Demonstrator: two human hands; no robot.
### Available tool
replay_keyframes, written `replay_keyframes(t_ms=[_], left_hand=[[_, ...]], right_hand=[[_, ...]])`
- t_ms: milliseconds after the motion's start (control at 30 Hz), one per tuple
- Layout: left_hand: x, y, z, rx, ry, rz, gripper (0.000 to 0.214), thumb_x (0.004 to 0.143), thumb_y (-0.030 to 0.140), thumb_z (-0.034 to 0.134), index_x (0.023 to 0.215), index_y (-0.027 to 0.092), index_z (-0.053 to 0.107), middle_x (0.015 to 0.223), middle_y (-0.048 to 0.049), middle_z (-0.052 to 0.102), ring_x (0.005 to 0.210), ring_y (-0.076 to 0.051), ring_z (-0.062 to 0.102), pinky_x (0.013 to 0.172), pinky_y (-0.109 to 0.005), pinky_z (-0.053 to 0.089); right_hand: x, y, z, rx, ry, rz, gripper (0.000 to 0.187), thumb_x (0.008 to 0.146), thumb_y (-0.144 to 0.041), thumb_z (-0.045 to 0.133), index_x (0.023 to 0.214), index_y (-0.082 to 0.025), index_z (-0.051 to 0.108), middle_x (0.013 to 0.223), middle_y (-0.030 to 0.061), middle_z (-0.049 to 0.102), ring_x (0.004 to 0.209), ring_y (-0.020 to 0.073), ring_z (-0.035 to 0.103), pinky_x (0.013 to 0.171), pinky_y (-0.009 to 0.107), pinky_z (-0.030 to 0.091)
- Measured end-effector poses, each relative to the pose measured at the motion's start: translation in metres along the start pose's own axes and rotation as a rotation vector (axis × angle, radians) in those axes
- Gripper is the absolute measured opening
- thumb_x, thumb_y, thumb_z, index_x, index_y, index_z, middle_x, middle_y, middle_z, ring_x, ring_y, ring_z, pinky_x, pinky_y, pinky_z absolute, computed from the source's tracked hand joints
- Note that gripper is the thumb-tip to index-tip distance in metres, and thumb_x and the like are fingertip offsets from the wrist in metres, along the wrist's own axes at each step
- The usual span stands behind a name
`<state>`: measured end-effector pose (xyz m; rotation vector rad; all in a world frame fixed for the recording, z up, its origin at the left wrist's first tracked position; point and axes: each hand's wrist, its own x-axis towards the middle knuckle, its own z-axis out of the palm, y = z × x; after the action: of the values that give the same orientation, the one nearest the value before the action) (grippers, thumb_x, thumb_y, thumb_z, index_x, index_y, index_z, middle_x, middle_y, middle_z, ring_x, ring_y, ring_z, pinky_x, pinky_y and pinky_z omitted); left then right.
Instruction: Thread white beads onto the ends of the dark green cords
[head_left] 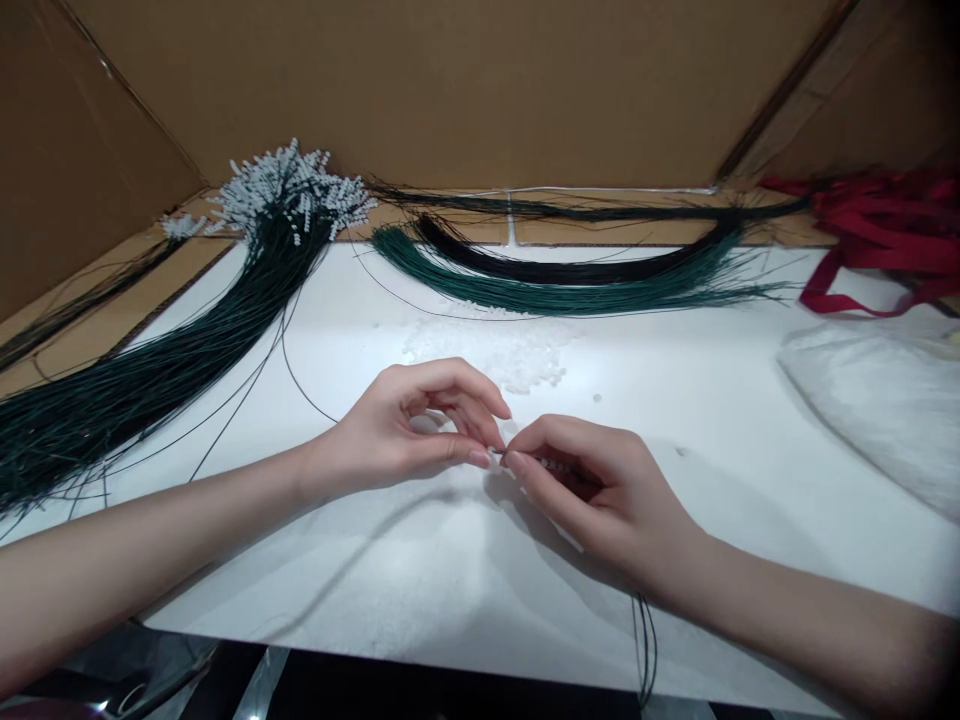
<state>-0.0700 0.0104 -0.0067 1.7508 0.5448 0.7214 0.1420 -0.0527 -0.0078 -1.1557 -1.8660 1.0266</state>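
My left hand (416, 425) and my right hand (592, 490) meet fingertip to fingertip over the white table (420, 560). The right hand pinches a thin dark green wire (645, 640) whose tail runs under the wrist and off the front edge; small white beads seem to sit on it inside the fingers. My left thumb and forefinger are pinched at the wire's tip, holding something too small to name. Just behind the hands lies a loose pile of tiny white beads (517, 355).
A thick bundle of green wires tipped with white beads (225, 300) fans across the left. Plain green and black wires (570, 285) curve along the back. Red ribbon (877, 240) lies far right, a clear plastic bag (885, 400) below it. Cardboard walls (450, 90) surround the table.
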Motion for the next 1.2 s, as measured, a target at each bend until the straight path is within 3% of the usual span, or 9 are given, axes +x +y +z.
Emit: replay_keyframes(t_ms=[400, 1200], left_hand=[[-0.0001, -0.0008, 0.0004, -0.048, 0.010, -0.020, 0.027, 0.082, 0.008, 0.076, 0.105, 0.017, 0.063, 0.089, -0.0004, 0.076, 0.083, -0.009, 0.074, 0.078, -0.014, 0.059], [0.0017, 0.0004, 0.0013, -0.029, 0.022, -0.014, 0.020, 0.085, 0.009, 0.073, 0.101, 0.014, 0.063, 0.088, -0.0038, 0.077, 0.083, -0.014, 0.076, 0.077, -0.020, 0.061]], right_hand=[[-0.0013, 0.0008, 0.0000, -0.011, -0.004, -0.006, 0.015, 0.092, -0.015, 0.055, 0.081, -0.015, 0.064, 0.063, -0.0033, 0.052, 0.054, 0.0069, 0.041, 0.049, 0.021, 0.032], [-0.0018, -0.0004, -0.0010, -0.020, -0.009, -0.027, 0.016, 0.091, -0.011, 0.054, 0.079, -0.015, 0.064, 0.063, -0.0032, 0.052, 0.054, 0.0069, 0.041, 0.049, 0.021, 0.033]])
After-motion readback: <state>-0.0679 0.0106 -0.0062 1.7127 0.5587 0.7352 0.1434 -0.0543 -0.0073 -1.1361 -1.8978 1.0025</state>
